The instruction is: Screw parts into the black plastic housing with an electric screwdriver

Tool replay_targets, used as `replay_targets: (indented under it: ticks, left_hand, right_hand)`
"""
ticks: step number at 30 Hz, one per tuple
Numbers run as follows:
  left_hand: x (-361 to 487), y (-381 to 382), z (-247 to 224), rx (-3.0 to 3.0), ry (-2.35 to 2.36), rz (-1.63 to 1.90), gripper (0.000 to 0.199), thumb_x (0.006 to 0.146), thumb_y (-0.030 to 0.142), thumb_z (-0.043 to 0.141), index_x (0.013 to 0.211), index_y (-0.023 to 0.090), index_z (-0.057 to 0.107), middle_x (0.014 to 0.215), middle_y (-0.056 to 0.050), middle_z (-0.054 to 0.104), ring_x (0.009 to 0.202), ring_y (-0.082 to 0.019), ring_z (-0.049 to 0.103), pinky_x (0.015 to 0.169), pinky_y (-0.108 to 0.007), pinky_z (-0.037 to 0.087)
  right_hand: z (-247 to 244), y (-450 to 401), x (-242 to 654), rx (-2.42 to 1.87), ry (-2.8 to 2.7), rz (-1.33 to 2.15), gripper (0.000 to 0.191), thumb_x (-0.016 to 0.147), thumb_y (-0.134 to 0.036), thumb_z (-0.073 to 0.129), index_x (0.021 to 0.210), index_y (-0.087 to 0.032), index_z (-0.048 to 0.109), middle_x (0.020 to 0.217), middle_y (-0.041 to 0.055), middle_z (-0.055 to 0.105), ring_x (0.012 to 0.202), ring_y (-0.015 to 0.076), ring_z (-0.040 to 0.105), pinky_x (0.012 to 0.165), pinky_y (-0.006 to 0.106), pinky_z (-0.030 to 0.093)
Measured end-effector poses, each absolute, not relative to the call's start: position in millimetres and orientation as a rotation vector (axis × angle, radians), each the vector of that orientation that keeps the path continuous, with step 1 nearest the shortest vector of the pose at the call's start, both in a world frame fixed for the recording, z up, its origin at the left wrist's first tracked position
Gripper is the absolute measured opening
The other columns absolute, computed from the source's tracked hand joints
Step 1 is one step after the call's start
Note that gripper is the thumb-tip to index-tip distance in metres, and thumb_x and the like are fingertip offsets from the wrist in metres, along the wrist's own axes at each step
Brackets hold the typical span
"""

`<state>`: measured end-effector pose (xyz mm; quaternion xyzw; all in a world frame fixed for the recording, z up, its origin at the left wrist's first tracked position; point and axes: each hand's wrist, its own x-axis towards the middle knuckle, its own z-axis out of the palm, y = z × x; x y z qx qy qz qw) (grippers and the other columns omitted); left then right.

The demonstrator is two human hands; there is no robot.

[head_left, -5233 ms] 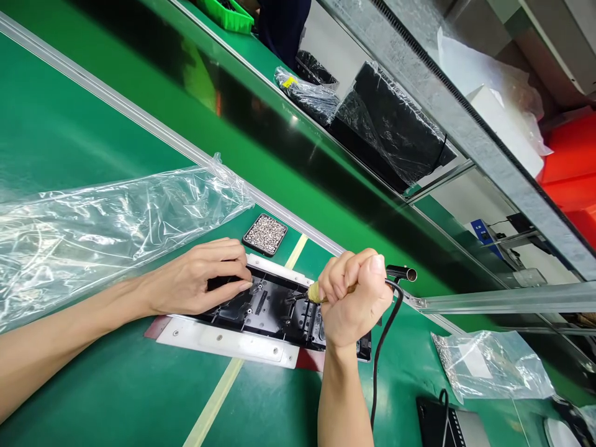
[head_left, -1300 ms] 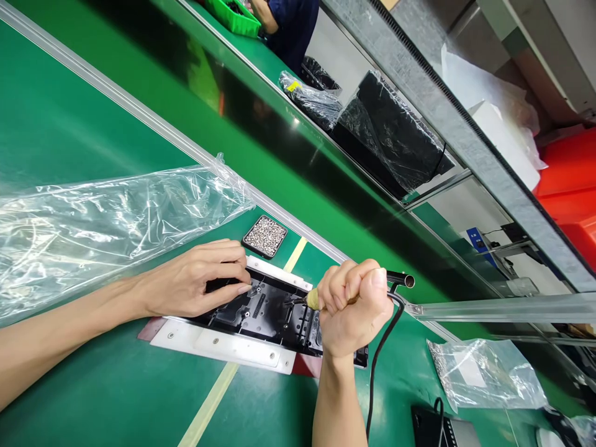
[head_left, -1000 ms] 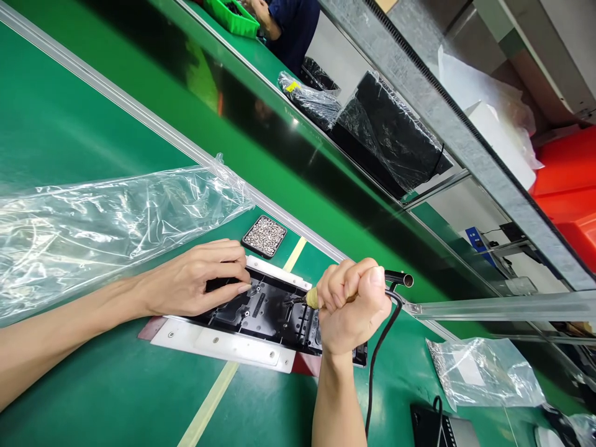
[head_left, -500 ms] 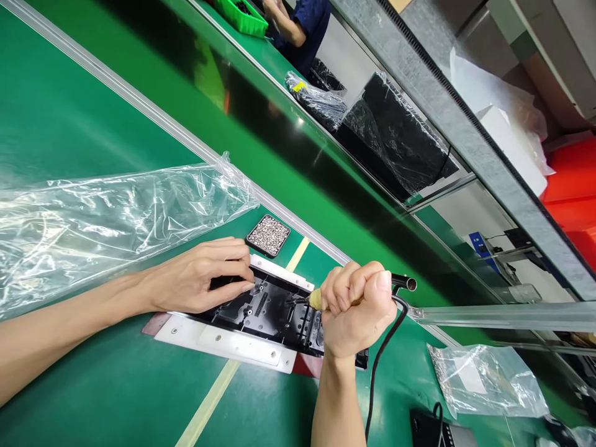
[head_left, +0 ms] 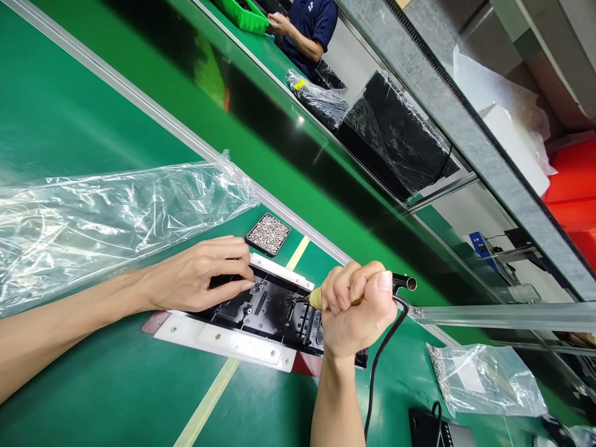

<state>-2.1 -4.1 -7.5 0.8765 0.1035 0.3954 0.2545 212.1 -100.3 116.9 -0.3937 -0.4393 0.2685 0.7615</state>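
My right hand (head_left: pixel 357 304) is wrapped round the yellowish handle of a soldering iron (head_left: pixel 315 299), its tip pointing left into a black plastic housing (head_left: pixel 270 310). The tip is down at the housing floor, near a small post. At the housing's left end, my left hand (head_left: pixel 212 273) rests over it with thumb and fingers drawn together; whatever is between the fingertips is hidden. The housing lies between white fixture strips (head_left: pixel 218 338) with metal screws in them. Just beyond my left hand stands a small black tray (head_left: pixel 267 234) full of tiny metal pieces.
A clear plastic bag (head_left: pixel 116 211) lies at left. A metal tube holder (head_left: pixel 405 283) and black cord (head_left: pixel 379 379) are beside my right hand. Another bag (head_left: pixel 484 379) and a black device (head_left: pixel 437 428) sit at lower right. Across the bench, a co-worker (head_left: pixel 307 37) is near a green bin (head_left: pixel 244 15).
My hands, the soldering iron and the housing look the same. Across the bench, the co-worker has shifted, and their forearm and hand show more fully beside the green bin.
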Motion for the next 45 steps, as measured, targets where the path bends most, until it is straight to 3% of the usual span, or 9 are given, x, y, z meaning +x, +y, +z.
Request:
replay_targets:
  ticks: [18,45]
  left_hand:
    - [-1.8,-4.6,-7.4,2.377,0.281,1.072,0.015,0.119,0.017,0.067,0.111,0.021,0.079,0.095,-0.002,0.073,0.085,-0.019,0.068,0.085,-0.038,0.054]
    - [-2.8,-4.0,-8.6,2.348,0.288,1.052,0.014,0.118,0.018,0.069,0.110,0.023,0.080,0.094,-0.003,0.073,0.084,-0.020,0.068,0.084,-0.039,0.054]
  right_hand:
    - [116.8,-101.0,211.2,-0.861,-0.958,0.587,0.058,0.110,-0.032,0.070,0.062,-0.022,0.040,0.050,-0.0107,0.028,0.040,0.0043,0.022,0.037,0.013,0.030]
    - [118.1,-101.2,210.8,-0.967,-0.991,0.518,0.066,0.115,-0.049,0.069,0.062,-0.025,0.036,0.049,-0.0115,0.027,0.038,0.0052,0.021,0.034,0.016,0.027]
